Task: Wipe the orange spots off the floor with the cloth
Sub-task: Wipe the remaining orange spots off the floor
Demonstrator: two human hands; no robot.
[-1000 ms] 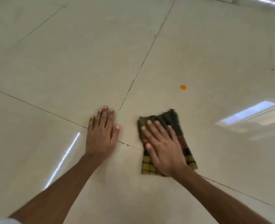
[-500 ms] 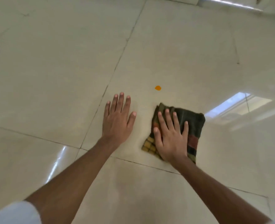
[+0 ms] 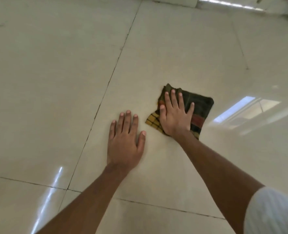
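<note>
Dark plaid cloth [image 3: 197, 107], one folded piece, lies on the cream tiled floor [image 3: 55, 81] under the right hand [image 3: 175, 115], pressed flat with fingers spread. Its long axis runs diagonally, far-left to near-right. The left hand [image 3: 124, 141] rests flat just beside it, empty, fingers extended.

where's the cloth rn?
Head view, right of centre: the cloth lies flat on the floor, pressed under the right hand, with the left hand flat on the tile just left of it.
</note>
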